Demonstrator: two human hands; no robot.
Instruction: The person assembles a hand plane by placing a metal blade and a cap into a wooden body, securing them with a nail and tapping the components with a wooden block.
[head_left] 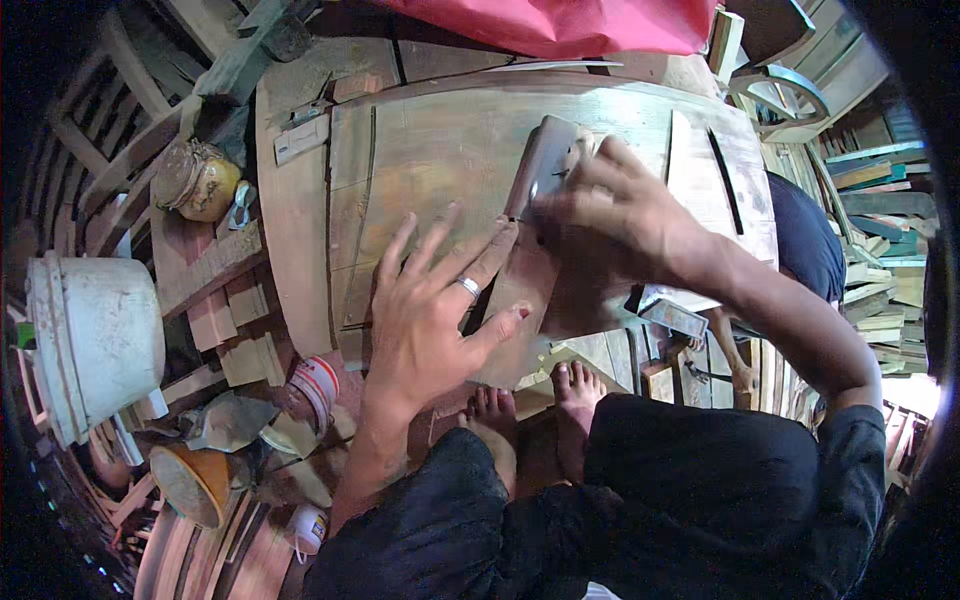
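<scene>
A long brown wooden piece (pixel 545 155) lies slanted across a wide wooden board (pixel 430 140), with a dark slot or mark partway along it. My left hand (pixel 425 310), a ring on one finger, lies spread at the piece's left side. Its index fingertip touches the piece, and its thumb reaches over the near part. My right hand (pixel 605 200) is over the piece's right side, fingers curled and partly smeared by motion. Whatever those fingers grip is hidden; a pale bit shows beside them. Under my right wrist the board is in dark shadow.
Left stand a jar (pixel 200 182), a white bucket (pixel 105 340), an orange-rimmed container (pixel 190 485) and a red-white can (pixel 315 385). Red cloth (pixel 560 25) covers the far side. A phone-like object (pixel 675 318) is by the board's right edge. Another person's hand (pixel 742 380) shows beyond.
</scene>
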